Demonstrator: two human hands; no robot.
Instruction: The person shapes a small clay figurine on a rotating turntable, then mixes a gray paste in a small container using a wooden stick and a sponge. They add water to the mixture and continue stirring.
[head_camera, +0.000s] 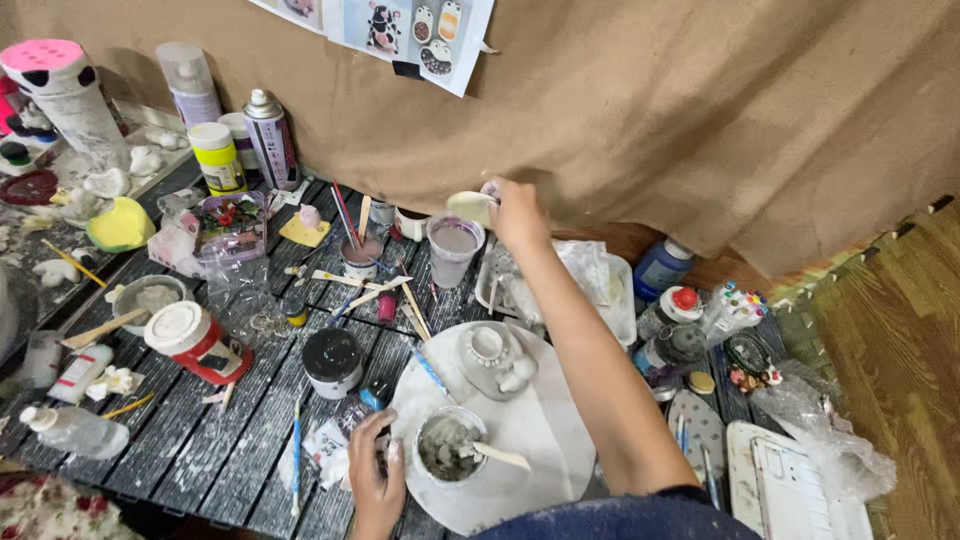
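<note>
My right hand (517, 212) reaches across the table and holds a pale cream sponge-like piece (470, 206) just above a clear cup of murky grey water (453, 248). My left hand (376, 470) rests at the near edge, its fingers against a small clear cup of grey paste (448, 447) with a wooden stick (500, 456) in it. That cup stands on a round white board (545, 420). A small white clay figure on a grey dish (492, 357) sits on the same board.
Spray cans (268, 135) and a yellow-lidded jar (214, 155) stand at the back left. A red and white tub (197, 341), a black-lidded jar (332, 360), brushes and sticks (352, 228) crowd the dark slatted table (215, 445). Paint bottles (676, 305) lie at right. Brown cloth (650, 110) hangs behind.
</note>
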